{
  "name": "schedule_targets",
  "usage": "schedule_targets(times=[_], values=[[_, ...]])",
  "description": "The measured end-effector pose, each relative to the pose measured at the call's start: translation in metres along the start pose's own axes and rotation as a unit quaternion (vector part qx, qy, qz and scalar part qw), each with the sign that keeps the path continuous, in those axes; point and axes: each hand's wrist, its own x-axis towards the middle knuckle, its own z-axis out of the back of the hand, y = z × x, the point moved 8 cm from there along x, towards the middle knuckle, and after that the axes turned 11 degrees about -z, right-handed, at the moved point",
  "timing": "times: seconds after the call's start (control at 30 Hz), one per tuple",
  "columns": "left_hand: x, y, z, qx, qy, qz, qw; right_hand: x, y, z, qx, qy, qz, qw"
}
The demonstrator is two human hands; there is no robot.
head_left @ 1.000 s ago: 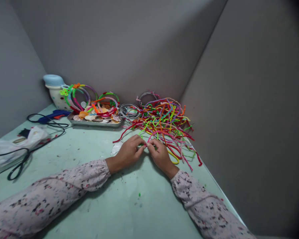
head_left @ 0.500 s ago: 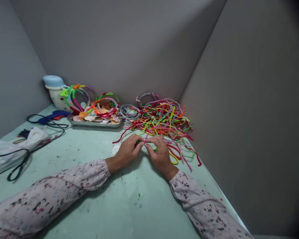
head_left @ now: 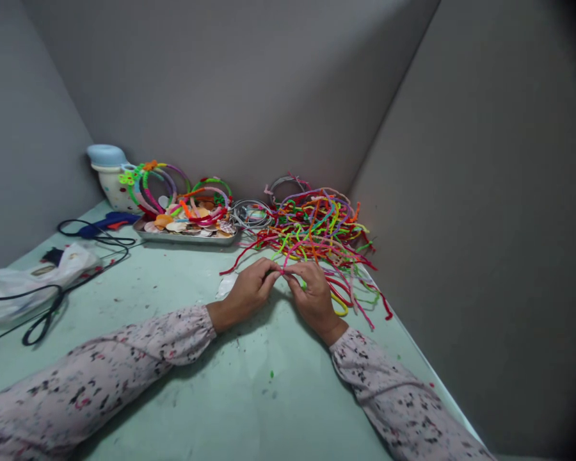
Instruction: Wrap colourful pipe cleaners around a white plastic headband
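At the frame's left, a white plastic bag lies on the bench, then a metal tray of shells. Mid-frame, the left hand and right hand pinch a pink fuzzy strand between fingertips, near a multicoloured heap right of centre.

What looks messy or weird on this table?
The fuzzy strands are tangled in a heap, and one red end straggles out near the right edge of the table. A tiny green scrap lies between the sleeves, like a dropped crumb.
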Motion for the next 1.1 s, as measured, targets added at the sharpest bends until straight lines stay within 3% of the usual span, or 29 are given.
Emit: schedule_targets(times=[1.1], values=[[-0.0012, 0.0028, -0.0023, -0.003, -0.006, -0.002, 1.000, -0.0004, 0.0004, 0.0009, -0.005, 0.004, -0.009, 1.000]])
